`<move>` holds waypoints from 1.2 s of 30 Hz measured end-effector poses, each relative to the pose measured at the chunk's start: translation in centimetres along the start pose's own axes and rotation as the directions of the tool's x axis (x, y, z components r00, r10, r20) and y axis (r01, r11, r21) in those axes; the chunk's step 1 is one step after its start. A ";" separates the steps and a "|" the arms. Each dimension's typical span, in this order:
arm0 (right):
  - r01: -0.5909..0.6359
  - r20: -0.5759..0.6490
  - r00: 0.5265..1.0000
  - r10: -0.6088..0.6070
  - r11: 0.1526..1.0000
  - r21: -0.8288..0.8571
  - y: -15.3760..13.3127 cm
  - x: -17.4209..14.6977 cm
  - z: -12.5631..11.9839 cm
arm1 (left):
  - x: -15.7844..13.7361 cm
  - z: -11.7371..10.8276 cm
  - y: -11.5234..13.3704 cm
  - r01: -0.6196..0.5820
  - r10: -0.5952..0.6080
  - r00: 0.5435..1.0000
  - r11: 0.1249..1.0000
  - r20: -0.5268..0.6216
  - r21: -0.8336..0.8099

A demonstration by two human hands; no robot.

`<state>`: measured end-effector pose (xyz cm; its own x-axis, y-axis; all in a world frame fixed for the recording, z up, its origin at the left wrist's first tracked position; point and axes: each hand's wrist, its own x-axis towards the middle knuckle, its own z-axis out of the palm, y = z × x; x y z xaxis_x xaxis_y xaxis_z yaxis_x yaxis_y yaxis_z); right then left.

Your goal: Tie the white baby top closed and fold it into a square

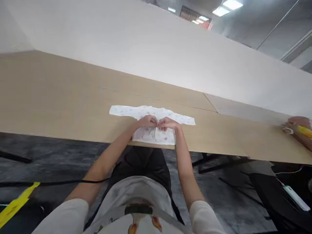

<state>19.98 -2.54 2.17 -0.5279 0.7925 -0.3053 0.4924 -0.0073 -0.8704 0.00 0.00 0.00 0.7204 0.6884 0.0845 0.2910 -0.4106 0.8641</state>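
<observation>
A small white long-sleeved baby shirt (153, 112) with a sparse printed pattern lies spread on the wooden table, both sleeves stretched out sideways. Its lower hem reaches close to the table's near edge. My left hand (149, 121) pinches the fabric at the middle of the front opening. Right beside it, my right hand (167, 123) grips the other side of the opening, fingers closed on the cloth. The fingertips of both hands nearly meet. Whatever small fastening may lie between them is hidden by the fingers.
The long light-wood table (60, 94) runs across the view, with a white partition (136, 45) behind it. Assorted items, one yellow, sit at the far right end (301, 128). Below right is a black chair (275, 198) with a white device (296, 197); a yellow strap (18, 203) hangs lower left.
</observation>
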 end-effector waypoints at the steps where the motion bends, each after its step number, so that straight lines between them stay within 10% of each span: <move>1: 0.005 -0.004 1.000 -0.005 1.000 -0.008 -0.1 0.1 0.1 | 0.0 0.0 0.1 0.010 -0.008 1.000 0.999 -0.030 0.040; 12: -0.006 -0.001 1.000 0.006 1.000 -0.023 0.8 1.3 -0.1 | 0.0 0.0 -1.2 -0.055 0.055 0.998 0.996 -0.004 0.075; 20: -0.076 -0.033 0.997 0.073 0.992 -0.101 0.2 1.3 0.4 | -0.1 -0.4 -1.4 -0.032 0.103 0.982 0.916 -0.159 0.399; 27: -0.058 -0.226 0.974 0.016 0.982 -0.181 0.5 0.4 -0.1 | -1.5 -4.5 -3.5 0.020 0.154 0.945 0.854 -0.290 0.519; 29: -0.065 -0.446 0.895 -0.010 0.986 -0.153 1.8 -0.1 -2.2 | -2.4 -7.0 -4.8 0.176 0.110 0.897 0.799 -0.428 0.575; 33: -0.378 -0.807 0.588 -0.054 0.864 -0.334 5.1 -1.7 -6.9 | -4.6 -11.8 -7.6 0.477 -0.059 0.820 0.620 -0.570 0.622; 36: -0.595 -0.802 0.595 -0.052 0.643 -0.482 6.9 -2.7 -8.7 | -5.7 -13.9 -8.9 0.486 -0.136 0.852 0.565 -0.505 0.667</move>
<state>30.77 0.59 0.34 0.2161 0.9609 0.1734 0.9644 -0.1823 -0.1916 -15.48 8.03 -1.30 0.2560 0.9446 0.2052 0.9342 -0.2964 0.1988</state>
